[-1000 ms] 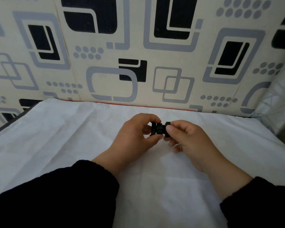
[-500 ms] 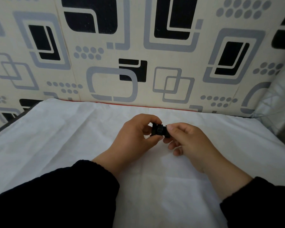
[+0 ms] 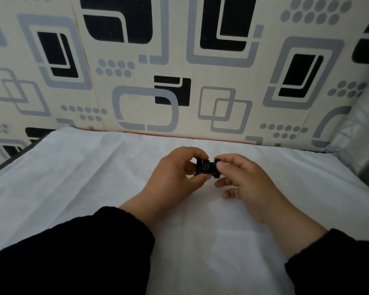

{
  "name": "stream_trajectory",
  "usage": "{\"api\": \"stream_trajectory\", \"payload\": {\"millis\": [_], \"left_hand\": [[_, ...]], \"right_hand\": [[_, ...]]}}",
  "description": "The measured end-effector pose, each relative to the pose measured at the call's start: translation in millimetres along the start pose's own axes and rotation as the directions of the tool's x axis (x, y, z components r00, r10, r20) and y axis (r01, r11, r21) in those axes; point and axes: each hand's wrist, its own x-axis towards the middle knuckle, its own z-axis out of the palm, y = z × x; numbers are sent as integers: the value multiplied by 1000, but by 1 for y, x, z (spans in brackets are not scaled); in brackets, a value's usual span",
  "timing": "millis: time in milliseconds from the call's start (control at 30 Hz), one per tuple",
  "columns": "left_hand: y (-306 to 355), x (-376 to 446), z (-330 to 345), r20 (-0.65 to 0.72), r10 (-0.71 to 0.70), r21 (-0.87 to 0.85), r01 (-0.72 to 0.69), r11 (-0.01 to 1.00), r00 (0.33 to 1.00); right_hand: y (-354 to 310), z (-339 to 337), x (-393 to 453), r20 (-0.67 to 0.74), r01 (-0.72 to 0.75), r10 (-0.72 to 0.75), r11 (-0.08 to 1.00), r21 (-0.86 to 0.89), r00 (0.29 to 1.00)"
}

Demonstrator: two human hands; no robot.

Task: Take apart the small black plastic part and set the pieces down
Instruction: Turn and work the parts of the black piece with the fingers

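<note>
A small black plastic part (image 3: 208,168) is held a little above the white cloth, between both hands, at the middle of the view. My left hand (image 3: 175,177) pinches its left end between thumb and curled fingers. My right hand (image 3: 245,184) pinches its right end with thumb and forefinger, the other fingers loosely curled below. The part still looks joined, with a narrow middle section showing between the two ends; the fingers hide much of it.
A white cloth (image 3: 94,188) covers the table. A patterned cream, grey and black panel (image 3: 179,71) stands upright right behind it. A silvery crinkled object (image 3: 358,145) sits at the right edge. Black sleeves cover both forearms at the bottom.
The hands have drawn slightly apart, and more of the black part shows between them than half a second ago. Both hands stay in the same place over the cloth.
</note>
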Motion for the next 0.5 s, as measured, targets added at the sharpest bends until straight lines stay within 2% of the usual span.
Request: {"api": "stream_trajectory", "payload": {"millis": [133, 267, 367, 500], "left_hand": [[1, 0, -1, 5, 14, 19, -14, 1000, 1000], [-1, 0, -1, 10, -64, -49, 65, 997, 998], [-1, 0, 0, 14, -66, -57, 66, 996, 998], [0, 1, 0, 8, -44, -45, 44, 998, 999]], "right_hand": [[2, 0, 1, -1, 15, -15, 999, -48, 1000], [1, -1, 0, 8, 77, -77, 996, -40, 997], [1, -2, 0, 22, 98, -98, 994, -41, 995], [1, -1, 0, 2, 39, -39, 999, 2, 999]]}}
